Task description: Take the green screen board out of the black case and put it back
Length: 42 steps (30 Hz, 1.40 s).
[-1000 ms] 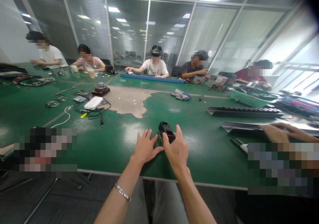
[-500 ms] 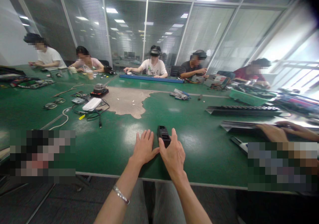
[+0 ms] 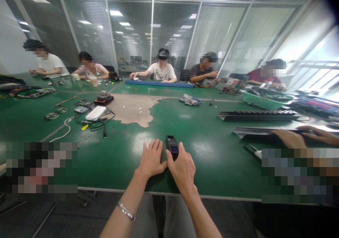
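Note:
A small black box-shaped device (image 3: 172, 142) lies on the green table near its front edge. It has a little panel with a bluish-purple tint on its upper face. My right hand (image 3: 183, 165) grips the device's near end, thumb on the left side and index finger along the right. The palm hides the lower part of it. My left hand (image 3: 152, 159), with a silver bracelet on the wrist, rests flat on the table just left of the device. Its fingers are stretched out and it holds nothing; the thumb points toward the right hand.
A white power bank (image 3: 95, 113) with tangled cables lies to the left, glasses (image 3: 55, 114) beyond it. Gloves (image 3: 190, 100) lie farther back. Black metal strips (image 3: 258, 116) and a co-worker's hands (image 3: 290, 138) are at the right. Several people sit across the table.
My right index finger has come in closer against the device's side. The device's small panel looks bluish now, where it was dark. My left hand stays flat. The view has shifted slightly.

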Each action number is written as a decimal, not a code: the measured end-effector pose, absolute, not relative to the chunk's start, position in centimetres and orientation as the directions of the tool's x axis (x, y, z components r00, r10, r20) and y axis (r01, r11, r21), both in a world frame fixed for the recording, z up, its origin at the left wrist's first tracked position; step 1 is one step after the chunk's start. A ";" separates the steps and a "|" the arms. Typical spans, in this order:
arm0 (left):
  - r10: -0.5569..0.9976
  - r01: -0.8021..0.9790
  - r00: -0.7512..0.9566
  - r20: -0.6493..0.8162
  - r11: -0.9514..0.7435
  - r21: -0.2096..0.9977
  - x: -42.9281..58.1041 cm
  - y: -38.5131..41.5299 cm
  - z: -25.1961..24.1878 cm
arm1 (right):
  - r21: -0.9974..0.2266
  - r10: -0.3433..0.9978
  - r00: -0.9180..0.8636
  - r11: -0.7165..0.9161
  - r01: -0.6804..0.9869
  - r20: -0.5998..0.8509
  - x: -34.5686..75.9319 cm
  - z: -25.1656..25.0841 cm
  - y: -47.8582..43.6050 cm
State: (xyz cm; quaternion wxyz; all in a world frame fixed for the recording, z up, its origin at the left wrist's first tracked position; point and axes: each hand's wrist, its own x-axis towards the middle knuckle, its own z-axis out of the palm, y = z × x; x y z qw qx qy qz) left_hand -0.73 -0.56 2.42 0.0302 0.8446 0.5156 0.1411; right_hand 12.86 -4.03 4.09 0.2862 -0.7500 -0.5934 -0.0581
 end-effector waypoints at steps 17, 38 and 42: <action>0.885 0.874 0.428 0.181 -0.456 0.166 -0.6 -0.3 2.3 | -0.382 0.840 0.307 -0.132 0.915 0.446 12.8 3.8 -3.3; 0.889 0.868 0.419 0.185 -0.452 0.207 -0.6 -0.6 2.8 | -0.538 0.734 0.393 -0.046 0.842 0.553 14.6 6.7 -3.1; 0.893 0.869 0.412 0.181 -0.445 0.218 -0.4 -0.6 2.8 | -0.541 0.723 0.429 -0.091 0.836 0.542 17.0 5.5 -3.0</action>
